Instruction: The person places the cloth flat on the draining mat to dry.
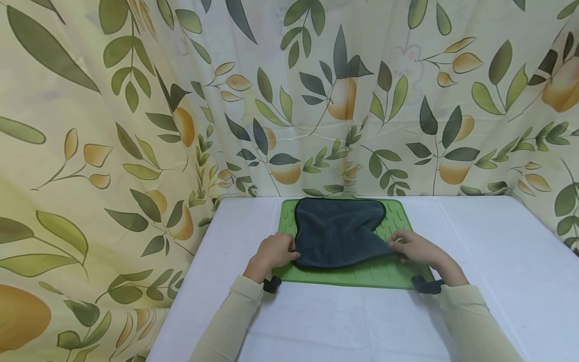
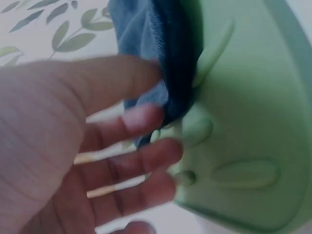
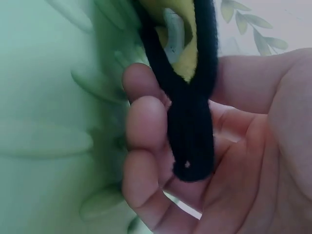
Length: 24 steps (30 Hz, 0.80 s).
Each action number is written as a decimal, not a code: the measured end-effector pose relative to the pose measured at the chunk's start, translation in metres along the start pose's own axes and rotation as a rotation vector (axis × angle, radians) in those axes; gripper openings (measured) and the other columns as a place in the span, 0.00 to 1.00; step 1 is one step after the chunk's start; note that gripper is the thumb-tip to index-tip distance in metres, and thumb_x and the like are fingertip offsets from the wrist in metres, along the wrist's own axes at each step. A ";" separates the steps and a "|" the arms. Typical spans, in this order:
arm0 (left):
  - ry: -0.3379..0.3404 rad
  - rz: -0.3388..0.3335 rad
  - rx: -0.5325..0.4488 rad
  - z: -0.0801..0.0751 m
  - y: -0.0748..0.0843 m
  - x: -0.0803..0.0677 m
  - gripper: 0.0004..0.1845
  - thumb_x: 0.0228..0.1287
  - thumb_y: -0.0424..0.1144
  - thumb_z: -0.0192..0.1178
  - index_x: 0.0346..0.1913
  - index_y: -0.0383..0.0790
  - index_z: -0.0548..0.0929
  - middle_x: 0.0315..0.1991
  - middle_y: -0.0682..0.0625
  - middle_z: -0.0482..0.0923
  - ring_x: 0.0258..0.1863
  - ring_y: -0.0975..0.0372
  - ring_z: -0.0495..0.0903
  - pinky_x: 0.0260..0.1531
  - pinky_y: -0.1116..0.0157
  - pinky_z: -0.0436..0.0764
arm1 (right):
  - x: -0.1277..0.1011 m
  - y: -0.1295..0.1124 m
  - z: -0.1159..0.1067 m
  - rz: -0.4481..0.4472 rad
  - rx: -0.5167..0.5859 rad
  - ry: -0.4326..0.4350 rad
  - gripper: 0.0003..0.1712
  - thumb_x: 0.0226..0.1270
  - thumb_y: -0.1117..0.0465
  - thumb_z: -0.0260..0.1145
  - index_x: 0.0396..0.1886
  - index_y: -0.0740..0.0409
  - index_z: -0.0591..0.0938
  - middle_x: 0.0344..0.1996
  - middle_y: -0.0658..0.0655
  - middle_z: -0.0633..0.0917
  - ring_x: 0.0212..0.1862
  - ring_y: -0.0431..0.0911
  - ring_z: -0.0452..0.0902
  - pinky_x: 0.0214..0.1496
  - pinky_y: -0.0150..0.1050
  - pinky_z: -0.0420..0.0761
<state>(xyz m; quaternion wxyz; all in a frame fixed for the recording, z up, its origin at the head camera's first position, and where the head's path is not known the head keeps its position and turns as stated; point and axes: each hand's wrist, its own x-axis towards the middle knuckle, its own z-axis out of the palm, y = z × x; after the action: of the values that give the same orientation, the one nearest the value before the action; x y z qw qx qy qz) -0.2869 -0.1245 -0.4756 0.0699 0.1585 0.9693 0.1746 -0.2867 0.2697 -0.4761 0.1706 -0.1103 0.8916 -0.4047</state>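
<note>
"How is the light?"

"Soft and even across the white desk (image 1: pixel 316 322), faint shadows falling beside the sleeves (image 1: pixel 230 317)."

"And the wrist views?"

"Dimmer, hazy, the green mat (image 3: pixel 53 112) blurred beside the right hand (image 3: pixel 239 141)."

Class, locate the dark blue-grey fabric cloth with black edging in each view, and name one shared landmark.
Head: dark blue-grey fabric cloth, slightly right of and below centre.
Left wrist: cloth at upper middle.
Right wrist: cloth's corner, from top middle to below centre.
Shared landmark: green ridged mat, under the cloth; at right; at left, respectively.
</note>
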 end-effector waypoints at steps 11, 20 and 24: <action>-0.023 -0.102 0.010 0.007 0.003 -0.001 0.32 0.65 0.50 0.70 0.08 0.49 0.65 0.08 0.59 0.56 0.12 0.64 0.63 0.15 0.68 0.62 | 0.002 0.001 -0.001 0.001 -0.024 -0.055 0.18 0.75 0.62 0.61 0.56 0.73 0.80 0.50 0.67 0.84 0.48 0.50 0.80 0.42 0.44 0.82; -0.038 -0.083 -0.007 0.009 0.004 -0.001 0.26 0.67 0.44 0.68 0.10 0.48 0.74 0.11 0.58 0.67 0.15 0.63 0.68 0.18 0.66 0.66 | -0.002 -0.007 -0.006 0.041 -0.082 -0.039 0.12 0.72 0.63 0.61 0.43 0.69 0.85 0.31 0.53 0.82 0.36 0.45 0.74 0.36 0.39 0.75; -0.035 -0.078 0.015 0.008 0.002 -0.001 0.26 0.66 0.44 0.67 0.10 0.49 0.72 0.10 0.59 0.67 0.15 0.63 0.68 0.18 0.66 0.66 | -0.007 -0.009 -0.010 0.047 -0.061 -0.017 0.07 0.68 0.64 0.60 0.36 0.64 0.82 0.22 0.48 0.72 0.29 0.44 0.69 0.31 0.37 0.70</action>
<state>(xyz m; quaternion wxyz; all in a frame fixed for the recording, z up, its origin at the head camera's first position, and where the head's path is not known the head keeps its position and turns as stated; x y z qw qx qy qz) -0.2842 -0.1200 -0.4824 0.0923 0.1242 0.9746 0.1618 -0.2841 0.2729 -0.4613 0.1842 -0.0981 0.9044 -0.3723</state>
